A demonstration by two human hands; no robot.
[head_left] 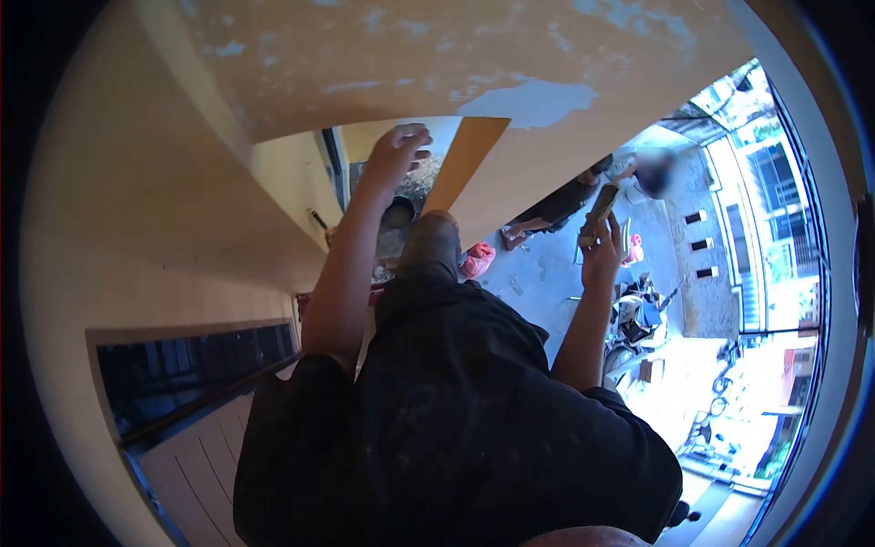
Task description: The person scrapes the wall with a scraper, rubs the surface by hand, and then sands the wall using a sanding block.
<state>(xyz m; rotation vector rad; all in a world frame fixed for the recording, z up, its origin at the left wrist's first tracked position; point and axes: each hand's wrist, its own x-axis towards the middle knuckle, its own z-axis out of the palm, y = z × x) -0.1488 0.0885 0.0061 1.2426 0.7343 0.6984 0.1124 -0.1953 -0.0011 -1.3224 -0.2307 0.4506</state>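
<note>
As right hand (602, 260) grips tool (599, 211), bucket (398, 212) — dark

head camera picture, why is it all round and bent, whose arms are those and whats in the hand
There is no machine here. A person wears a small camera on the head, pointing forward and down, and its very wide lens bends the picture into a circle.

The dark shape in the middle is the wearer's own body and clothing, with one knee pushed forward. The two bare arms are theirs too. The left hand is up against the edge of a cream wall with patchy paint. I cannot tell whether it grips anything. The right hand holds a flat tool.

The wearer seems to be high up. Far below is paved ground with a pink bag on it and another person bending over.
</note>
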